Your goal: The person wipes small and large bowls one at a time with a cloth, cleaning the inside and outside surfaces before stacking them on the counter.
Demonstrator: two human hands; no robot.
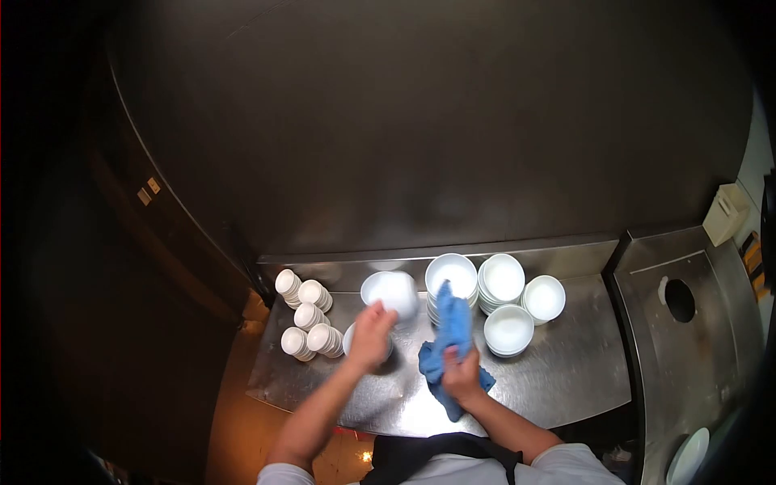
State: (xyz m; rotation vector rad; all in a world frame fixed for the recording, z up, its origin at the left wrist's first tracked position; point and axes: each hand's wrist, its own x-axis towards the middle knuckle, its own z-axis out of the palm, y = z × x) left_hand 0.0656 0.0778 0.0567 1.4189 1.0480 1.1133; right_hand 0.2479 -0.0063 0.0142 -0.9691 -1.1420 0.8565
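My left hand is closed on the near edge of a white bowl, which is blurred by motion and overlaps another white bowl behind it. Beneath my left hand, a further white bowl shows only in part. A blue cloth hangs bunched in my right hand, its top end in front of a tall stack of white bowls. More stacks of white bowls stand just to the right.
Several stacks of small white cups stand on the left of the steel counter. At the right are a steel surface with a round dark hole, a cream container and a white dish. A dark wall rises behind.
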